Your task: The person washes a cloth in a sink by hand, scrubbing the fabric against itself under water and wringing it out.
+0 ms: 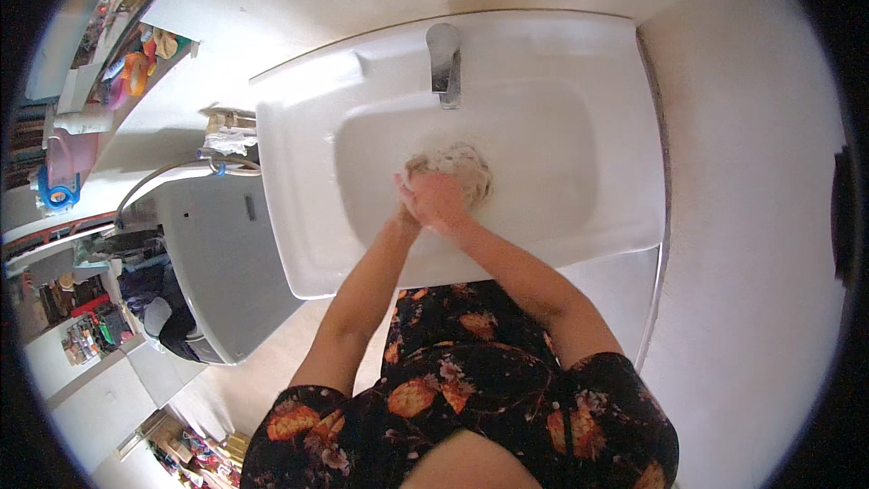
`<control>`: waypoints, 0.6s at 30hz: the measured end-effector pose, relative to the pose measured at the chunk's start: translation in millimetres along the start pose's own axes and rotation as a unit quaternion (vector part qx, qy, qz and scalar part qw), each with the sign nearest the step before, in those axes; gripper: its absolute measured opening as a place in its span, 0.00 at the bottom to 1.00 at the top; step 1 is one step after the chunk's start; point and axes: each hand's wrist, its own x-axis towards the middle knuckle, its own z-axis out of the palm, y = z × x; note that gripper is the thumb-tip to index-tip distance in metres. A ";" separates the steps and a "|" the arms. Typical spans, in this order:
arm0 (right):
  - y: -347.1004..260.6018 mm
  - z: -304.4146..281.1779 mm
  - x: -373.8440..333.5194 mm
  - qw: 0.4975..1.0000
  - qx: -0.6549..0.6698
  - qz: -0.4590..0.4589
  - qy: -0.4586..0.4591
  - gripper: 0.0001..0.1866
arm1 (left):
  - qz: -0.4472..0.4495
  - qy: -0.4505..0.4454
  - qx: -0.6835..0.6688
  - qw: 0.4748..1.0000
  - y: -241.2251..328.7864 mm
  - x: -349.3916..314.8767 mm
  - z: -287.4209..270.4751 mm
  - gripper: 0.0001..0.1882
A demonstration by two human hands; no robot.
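Note:
A crumpled, wet, off-white cloth with white suds on it lies bunched in the white sink basin, below the tap. My right hand is closed over the near left side of the cloth, its fingers pointing left across my other hand. Pressed close against it, my left hand is largely covered; it appears closed on the same cloth, though most of its fingers are hidden. Both forearms reach in over the sink's front edge.
A chrome tap stands at the back middle of the sink. Left of the sink is a grey washing machine, with a hose curving above it. Shelves of bottles and household items line the far left. A pale wall rises on the right.

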 end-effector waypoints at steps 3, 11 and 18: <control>20.4 0.8 -4.7 0.998 -0.014 0.039 -0.036 0.32 | -0.090 0.110 -0.199 0.969 46.6 -23.3 39.4 0.24; 103.2 -26.1 5.6 0.910 0.395 0.089 0.086 0.12 | 0.067 0.126 -0.203 0.969 67.6 -15.4 -20.5 0.13; 66.3 9.9 21.6 0.991 0.056 -0.006 0.122 0.14 | 0.040 0.100 -0.082 0.991 42.7 -4.7 23.7 0.12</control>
